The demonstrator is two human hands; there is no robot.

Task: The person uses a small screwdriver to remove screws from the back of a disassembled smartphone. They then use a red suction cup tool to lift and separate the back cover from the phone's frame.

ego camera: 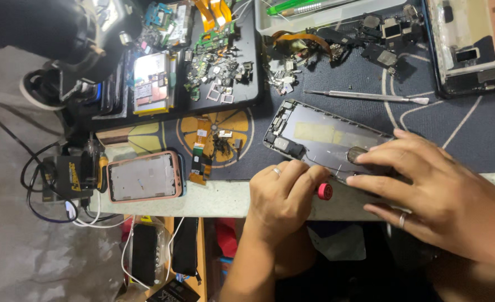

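A: Where is the phone shell (320,137)?

B: On the dark mat (471,131), tilted, its lower end at the mat's front edge; everything else I place from it.

A: The left hand (283,196)?

B: Just below the shell's near end; clenched round a screwdriver with a red cap (324,191); the tip is hidden by the fingers, so I cannot tell what it touches.

A: And the right hand (426,193)?

B: Spread flat, grasping nothing, pressing on the shell's right end; its fingertips (365,158) lie beside a small round part (354,152) inside the shell.

A: Around it?

B: A metal pry tool (367,96) lies just above the shell; a pink-framed phone (144,177) sits well left of it; a black tray (247,67) of loose parts stands up and left.
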